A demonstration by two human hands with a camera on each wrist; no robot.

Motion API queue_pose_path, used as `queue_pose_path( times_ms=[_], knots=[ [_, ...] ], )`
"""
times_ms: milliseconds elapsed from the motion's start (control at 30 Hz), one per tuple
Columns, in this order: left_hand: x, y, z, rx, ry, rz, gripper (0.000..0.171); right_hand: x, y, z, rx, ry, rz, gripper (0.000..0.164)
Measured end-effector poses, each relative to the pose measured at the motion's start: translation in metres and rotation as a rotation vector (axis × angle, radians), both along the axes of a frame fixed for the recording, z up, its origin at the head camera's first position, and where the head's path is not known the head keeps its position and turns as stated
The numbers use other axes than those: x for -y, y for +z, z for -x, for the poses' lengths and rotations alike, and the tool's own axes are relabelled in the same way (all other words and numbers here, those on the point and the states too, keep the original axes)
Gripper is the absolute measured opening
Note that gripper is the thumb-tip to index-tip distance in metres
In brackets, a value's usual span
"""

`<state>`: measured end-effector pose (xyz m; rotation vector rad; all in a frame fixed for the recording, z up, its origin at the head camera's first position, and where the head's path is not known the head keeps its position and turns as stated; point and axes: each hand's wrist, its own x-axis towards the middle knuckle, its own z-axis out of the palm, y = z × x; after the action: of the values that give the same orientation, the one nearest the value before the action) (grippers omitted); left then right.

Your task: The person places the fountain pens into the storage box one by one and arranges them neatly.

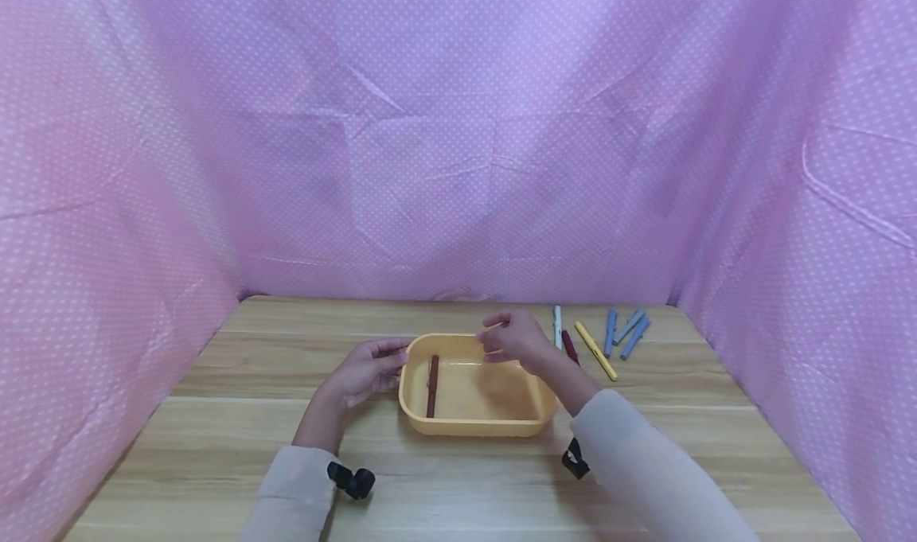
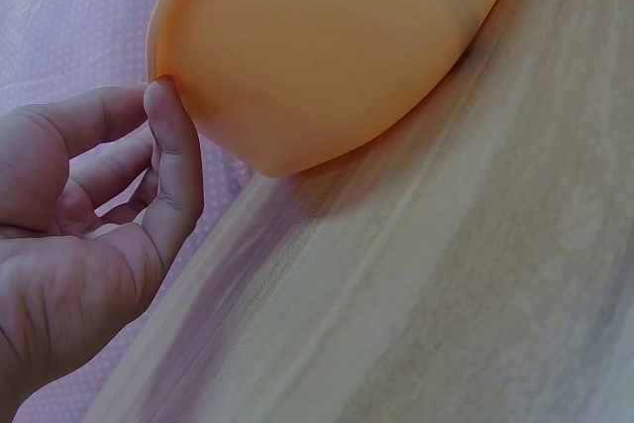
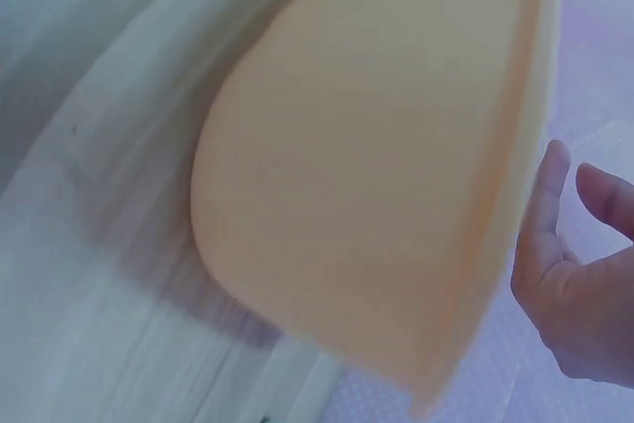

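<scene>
A yellow plastic bin point(image 1: 476, 428) stands on the table, with a dark red pen point(image 1: 433, 386) lying in its left part. My left hand point(image 1: 368, 372) pinches the bin's left rim between thumb and forefinger; the left wrist view shows this hand point(image 2: 109, 185) at the rim too. Over the bin's far right part hovers my right hand point(image 1: 517, 339), its fingers apart and loosely bent with nothing between them. The right wrist view has that hand point(image 3: 584, 274) beyond the bin's rim, thumb and forefinger spread.
Right of the bin lie a white pen point(image 1: 557, 325), another dark red pen point(image 1: 569, 346) partly behind my right arm, a yellow pen point(image 1: 596, 351) and several blue pens point(image 1: 610, 333). Pink dotted cloth point(image 1: 458, 168) hangs around the wooden table point(image 1: 215, 415).
</scene>
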<state>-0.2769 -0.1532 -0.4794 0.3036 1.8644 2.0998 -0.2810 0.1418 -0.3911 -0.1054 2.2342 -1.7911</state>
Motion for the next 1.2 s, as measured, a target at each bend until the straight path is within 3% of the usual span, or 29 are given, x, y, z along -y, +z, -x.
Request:
queue_pose_path(
  times_ms=[333,933,1200],
  knots=[
    [0.003,0.0,0.003,0.0,-0.01,0.006,0.048,-0.03,0.004,0.01,-0.035,-0.051,0.021,0.039],
    [0.002,0.002,0.002,0.004,-0.006,0.001,0.049,-0.078,-0.015,0.009,-0.046,-0.133,-0.142,0.04],
    [0.001,0.004,-0.001,0.008,0.002,0.012,0.048,-0.1,-0.022,0.01,-0.045,-0.146,-0.184,0.032]
  ],
)
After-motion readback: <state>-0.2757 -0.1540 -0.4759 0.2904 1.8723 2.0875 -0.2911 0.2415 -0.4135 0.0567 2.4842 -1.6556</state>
